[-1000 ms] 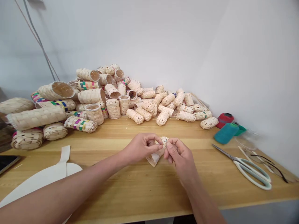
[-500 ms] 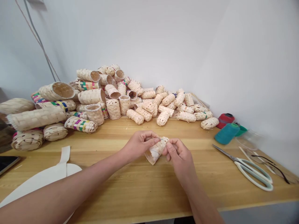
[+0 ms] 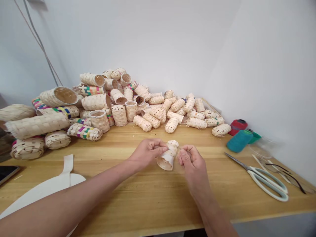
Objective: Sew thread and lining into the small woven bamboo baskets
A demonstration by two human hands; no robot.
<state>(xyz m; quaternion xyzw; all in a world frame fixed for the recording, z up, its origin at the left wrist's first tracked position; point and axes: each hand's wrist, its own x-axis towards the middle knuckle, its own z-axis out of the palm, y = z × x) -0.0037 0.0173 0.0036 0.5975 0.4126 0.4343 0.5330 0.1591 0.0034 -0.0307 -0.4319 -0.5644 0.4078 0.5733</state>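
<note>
- Item: small woven splint tube (image 3: 168, 155), pale, with flat interlaced strips at the narrower upper end and a smooth, pale sheet wrapped around the wider open end. It is tilted, over the middle of the wooden table (image 3: 148, 200), and whether it touches the tabletop cannot be told.
- Left hand (image 3: 148, 153): fingers together, clamped on the tube's upper left side.
- Right hand (image 3: 193, 166): fingers (image 3: 187, 156) bunched together, just beside the tube; any contact is unclear from the blur.
- Stock: heap of woven cylinders and baskets (image 3: 118, 110) along the table's back edge, some with multicoloured bands (image 3: 84, 132).
- Right side: teal thread cone (image 3: 239, 141), red thread cone (image 3: 237, 127), and white-handled scissors (image 3: 268, 184) with steel blades, near the wall.
- Left side: white sheet with a strap-like tab (image 3: 41, 194) near the front edge; black smartphone (image 3: 7, 173) at the left edge.
- Surface: light wood, straight grain.
- Room: plain white walls (image 3: 148, 42) meeting in a corner behind the table; a cable (image 3: 41, 49) runs down at upper left.
</note>
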